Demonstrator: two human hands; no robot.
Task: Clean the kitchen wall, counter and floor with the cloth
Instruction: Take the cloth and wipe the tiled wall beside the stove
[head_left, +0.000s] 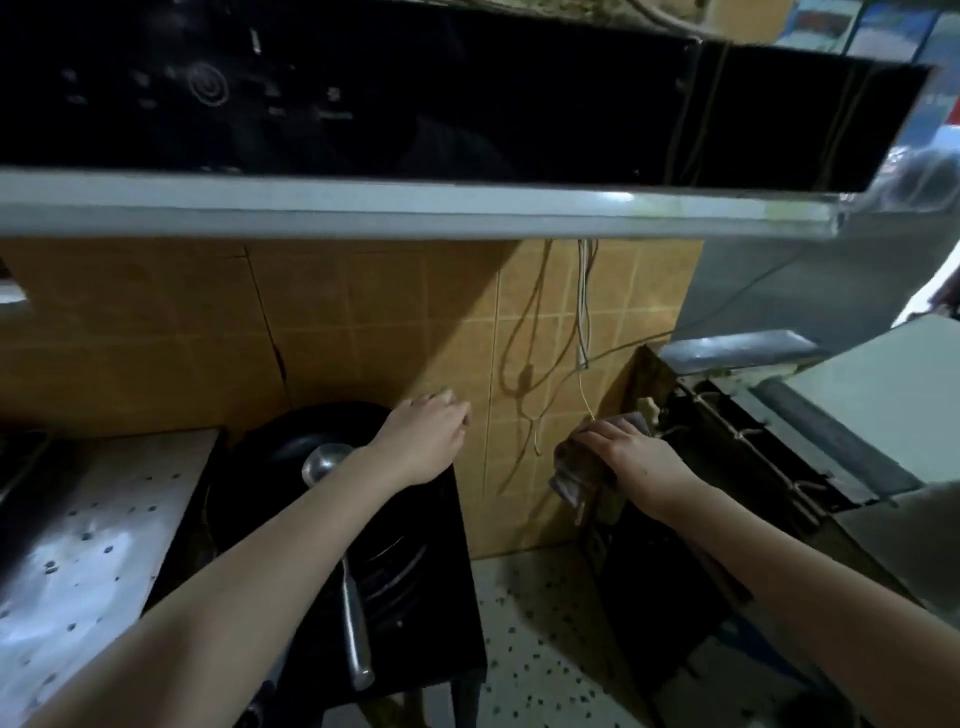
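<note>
My right hand (631, 457) grips a crumpled grey-brown cloth (574, 473) and holds it against the lower right part of the tan tiled wall (363, 322), beside a dark unit. My left hand (428, 436) reaches toward the same wall above the black wok, its fingers loosely curled with nothing in them; the fingertips are at or near the tiles. A speckled white floor (540, 649) shows below between the stove stand and the dark unit.
A black wok (291, 447) with a metal ladle (353, 613) sits on a black stove stand. A perforated steel counter (88, 530) lies left. A black range hood (363, 104) overhangs at head height. Loose wires (584, 312) hang down the wall.
</note>
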